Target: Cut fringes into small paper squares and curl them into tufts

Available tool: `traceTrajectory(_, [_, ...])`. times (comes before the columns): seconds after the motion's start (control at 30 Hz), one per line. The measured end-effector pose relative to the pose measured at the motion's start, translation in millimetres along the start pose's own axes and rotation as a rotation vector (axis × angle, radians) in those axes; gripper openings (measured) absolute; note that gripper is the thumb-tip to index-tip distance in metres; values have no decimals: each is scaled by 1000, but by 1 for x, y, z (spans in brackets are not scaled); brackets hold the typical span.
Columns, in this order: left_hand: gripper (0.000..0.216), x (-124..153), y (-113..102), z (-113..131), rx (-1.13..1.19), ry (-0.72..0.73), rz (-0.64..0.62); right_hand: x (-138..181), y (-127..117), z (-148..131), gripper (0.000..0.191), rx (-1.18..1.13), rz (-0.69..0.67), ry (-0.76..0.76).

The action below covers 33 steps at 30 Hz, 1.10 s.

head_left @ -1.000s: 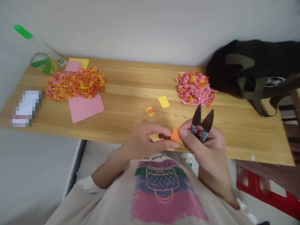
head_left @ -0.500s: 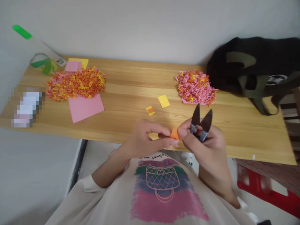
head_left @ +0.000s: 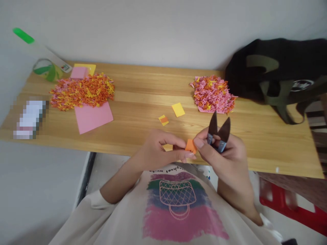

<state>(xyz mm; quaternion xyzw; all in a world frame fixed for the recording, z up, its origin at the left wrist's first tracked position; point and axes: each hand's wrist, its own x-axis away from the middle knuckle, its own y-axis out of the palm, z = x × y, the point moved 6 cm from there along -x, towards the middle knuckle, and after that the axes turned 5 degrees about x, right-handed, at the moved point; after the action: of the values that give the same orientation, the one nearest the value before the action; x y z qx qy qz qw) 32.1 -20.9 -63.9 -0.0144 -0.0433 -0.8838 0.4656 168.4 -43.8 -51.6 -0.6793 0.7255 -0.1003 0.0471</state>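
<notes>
Between the fingertips of both hands is a small piece of orange paper (head_left: 190, 146), near the table's front edge. My left hand (head_left: 160, 149) pinches it from the left with thumb and finger. My right hand (head_left: 227, 156) touches its right side with thumb and fingertip, while also holding a pair of scissors (head_left: 219, 131) with blades parted and pointing away from me. Just beyond the hands lie a yellow paper square (head_left: 178, 110) and a smaller yellow piece with an orange strip (head_left: 164, 119). The scissors' handles are mostly hidden in my right hand.
Piles of pink, orange and yellow shreds lie at left (head_left: 83, 91) and right (head_left: 213, 94). Pink paper (head_left: 94, 119), a blurred-out phone-like object (head_left: 30, 119) and a clear cup (head_left: 47, 70) are at left. A black bag (head_left: 278, 71) stands at right; a red stool (head_left: 293, 207) is below.
The orange paper has tilted slightly, showing more of its face between my fingers. Both hands keep nearly the same place, and the scissors have shifted very slightly.
</notes>
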Motion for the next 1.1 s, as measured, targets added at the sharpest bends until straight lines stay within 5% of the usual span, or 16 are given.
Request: traceTrajectory(1.1, [20,3,1,-2,10,-5,-25,-2,1,-1,13,-7,-85,-84])
